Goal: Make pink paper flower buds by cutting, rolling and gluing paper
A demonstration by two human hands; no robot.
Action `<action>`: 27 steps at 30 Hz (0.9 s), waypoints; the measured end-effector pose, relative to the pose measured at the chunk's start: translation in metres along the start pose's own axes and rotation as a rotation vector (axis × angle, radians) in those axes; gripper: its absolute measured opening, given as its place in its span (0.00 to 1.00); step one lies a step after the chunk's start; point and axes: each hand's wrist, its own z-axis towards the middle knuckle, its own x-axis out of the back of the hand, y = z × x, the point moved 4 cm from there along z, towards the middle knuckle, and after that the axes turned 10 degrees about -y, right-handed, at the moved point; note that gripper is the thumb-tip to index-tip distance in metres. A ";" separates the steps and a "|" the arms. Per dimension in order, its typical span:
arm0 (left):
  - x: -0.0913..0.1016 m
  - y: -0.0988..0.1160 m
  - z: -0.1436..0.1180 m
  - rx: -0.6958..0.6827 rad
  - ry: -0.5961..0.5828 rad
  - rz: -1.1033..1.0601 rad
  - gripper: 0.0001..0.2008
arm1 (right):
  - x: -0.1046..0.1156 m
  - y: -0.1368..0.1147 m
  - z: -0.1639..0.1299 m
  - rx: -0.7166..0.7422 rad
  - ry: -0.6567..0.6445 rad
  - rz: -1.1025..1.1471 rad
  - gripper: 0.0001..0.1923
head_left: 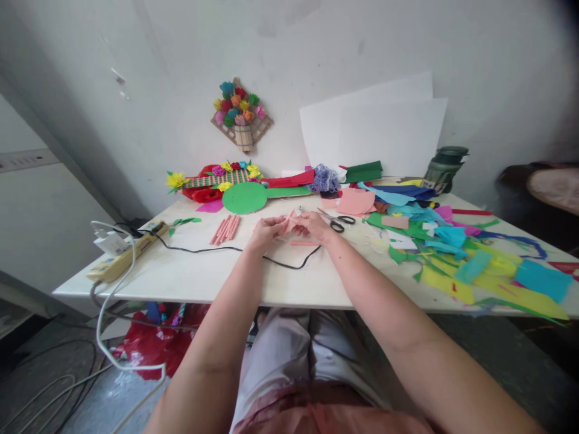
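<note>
Both hands meet over the middle of the table, with a small piece of pink paper (286,224) pinched between them. My left hand (266,231) grips its left side, fingertips closed. On the other side, my right hand (313,225) has its fingers closed on the same paper, which the fingers partly cover. Several pink paper rolls (225,229) lie in a bundle to the left of my hands. Black-handled scissors (337,225) rest just right of my right hand. A thin pink strip (304,243) lies below the hands, near a black cable (212,249).
Scraps of coloured paper (452,247) cover the table's right side, with a dark green bottle (446,170) behind. A green paper disc (245,198) and a flower-decorated piece (219,178) lie at the back. A power strip (122,259) sits at left. Paper flowers (237,105) hang on the wall.
</note>
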 end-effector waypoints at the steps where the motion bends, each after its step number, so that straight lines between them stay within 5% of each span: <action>1: -0.001 0.001 -0.001 0.002 0.000 -0.010 0.14 | -0.001 0.000 0.000 0.018 0.002 -0.010 0.14; 15: -0.004 0.001 -0.002 0.029 -0.057 -0.060 0.16 | -0.003 -0.004 0.000 0.143 -0.056 -0.040 0.06; 22: -0.001 0.000 0.000 -0.005 -0.063 0.106 0.14 | -0.003 0.000 0.002 0.112 -0.088 0.047 0.09; 27: -0.001 0.002 0.000 -0.038 -0.011 0.205 0.16 | -0.005 -0.001 0.000 0.062 0.020 0.108 0.16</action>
